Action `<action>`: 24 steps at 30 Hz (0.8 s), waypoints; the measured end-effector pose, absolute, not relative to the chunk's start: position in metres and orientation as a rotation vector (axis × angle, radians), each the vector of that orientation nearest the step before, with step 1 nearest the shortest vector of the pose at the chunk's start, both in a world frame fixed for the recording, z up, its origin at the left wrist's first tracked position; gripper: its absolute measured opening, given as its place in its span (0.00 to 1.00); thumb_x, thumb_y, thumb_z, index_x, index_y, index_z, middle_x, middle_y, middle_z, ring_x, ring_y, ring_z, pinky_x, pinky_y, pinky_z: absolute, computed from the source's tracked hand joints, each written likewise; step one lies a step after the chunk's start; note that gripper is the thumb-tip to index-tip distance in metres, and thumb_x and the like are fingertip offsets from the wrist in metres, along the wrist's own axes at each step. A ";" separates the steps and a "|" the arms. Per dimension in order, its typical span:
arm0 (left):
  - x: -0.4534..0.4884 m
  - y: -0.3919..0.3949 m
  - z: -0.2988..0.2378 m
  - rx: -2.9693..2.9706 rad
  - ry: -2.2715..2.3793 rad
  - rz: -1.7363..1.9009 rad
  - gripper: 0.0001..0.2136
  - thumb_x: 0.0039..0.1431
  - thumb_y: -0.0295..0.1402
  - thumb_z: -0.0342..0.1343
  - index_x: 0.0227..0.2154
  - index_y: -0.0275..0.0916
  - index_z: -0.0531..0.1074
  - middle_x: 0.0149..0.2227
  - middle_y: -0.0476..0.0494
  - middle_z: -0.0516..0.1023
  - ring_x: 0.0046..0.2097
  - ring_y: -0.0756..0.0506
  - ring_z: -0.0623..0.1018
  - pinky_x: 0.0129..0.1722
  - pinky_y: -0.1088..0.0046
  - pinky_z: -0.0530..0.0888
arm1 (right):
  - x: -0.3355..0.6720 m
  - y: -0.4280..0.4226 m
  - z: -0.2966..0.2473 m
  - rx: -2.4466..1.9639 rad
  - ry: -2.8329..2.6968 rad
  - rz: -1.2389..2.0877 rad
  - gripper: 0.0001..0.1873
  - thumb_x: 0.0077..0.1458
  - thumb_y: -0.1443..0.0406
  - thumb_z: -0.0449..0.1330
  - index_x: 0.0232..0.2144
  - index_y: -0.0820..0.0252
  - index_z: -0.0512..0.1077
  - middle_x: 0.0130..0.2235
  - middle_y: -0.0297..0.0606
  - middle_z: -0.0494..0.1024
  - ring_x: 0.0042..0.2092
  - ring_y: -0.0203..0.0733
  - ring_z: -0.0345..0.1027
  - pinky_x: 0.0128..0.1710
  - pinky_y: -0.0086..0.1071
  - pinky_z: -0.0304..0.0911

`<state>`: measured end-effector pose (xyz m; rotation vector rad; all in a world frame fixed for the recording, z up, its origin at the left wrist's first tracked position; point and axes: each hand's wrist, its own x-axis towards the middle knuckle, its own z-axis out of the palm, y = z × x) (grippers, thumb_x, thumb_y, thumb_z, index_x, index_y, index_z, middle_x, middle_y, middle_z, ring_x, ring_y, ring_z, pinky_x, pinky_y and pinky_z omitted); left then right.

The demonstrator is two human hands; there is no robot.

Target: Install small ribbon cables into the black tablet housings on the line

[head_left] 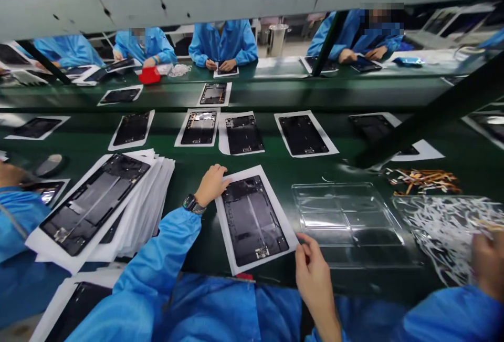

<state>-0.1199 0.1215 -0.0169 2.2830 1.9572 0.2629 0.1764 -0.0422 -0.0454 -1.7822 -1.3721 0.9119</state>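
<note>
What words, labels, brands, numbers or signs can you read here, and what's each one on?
None can be read.
Wristwatch: screen too small to make out.
Blue packet, upper right: any print too blurred.
Tablet shell directly in front of the wearer: any markings too small.

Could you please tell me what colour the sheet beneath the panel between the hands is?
The sheet is white, seen best in the head view.
</note>
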 end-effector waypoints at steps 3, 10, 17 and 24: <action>-0.123 0.124 -0.035 2.220 1.897 0.307 0.03 0.62 0.30 0.55 0.37 0.37 0.71 0.37 0.42 0.74 0.41 0.42 0.72 0.42 0.68 0.68 | 0.175 -0.027 -0.037 -2.208 -1.789 0.764 0.14 0.65 0.64 0.48 0.49 0.63 0.65 0.27 0.39 0.75 0.30 0.47 0.71 0.27 0.32 0.55; -0.112 0.142 -0.041 2.274 1.714 0.439 0.04 0.63 0.26 0.52 0.32 0.38 0.69 0.34 0.45 0.74 0.38 0.45 0.72 0.38 0.70 0.66 | 0.166 -0.030 -0.027 -2.440 -2.055 0.690 0.08 0.66 0.64 0.48 0.34 0.56 0.63 0.26 0.37 0.75 0.30 0.46 0.72 0.25 0.32 0.45; -0.090 0.163 -0.042 2.386 1.505 0.447 0.03 0.64 0.30 0.53 0.37 0.38 0.71 0.37 0.45 0.74 0.41 0.46 0.72 0.42 0.71 0.66 | 0.169 -0.068 -0.047 -2.245 -2.010 0.826 0.09 0.66 0.58 0.46 0.33 0.53 0.59 0.20 0.29 0.66 0.24 0.43 0.67 0.24 0.31 0.47; -0.101 0.155 -0.051 2.394 1.428 0.497 0.06 0.64 0.35 0.56 0.37 0.37 0.71 0.38 0.43 0.73 0.42 0.44 0.72 0.44 0.68 0.66 | 0.176 -0.063 -0.053 -1.906 -1.985 0.839 0.24 0.61 0.41 0.44 0.38 0.53 0.61 0.20 0.23 0.53 0.18 0.38 0.58 0.23 0.29 0.49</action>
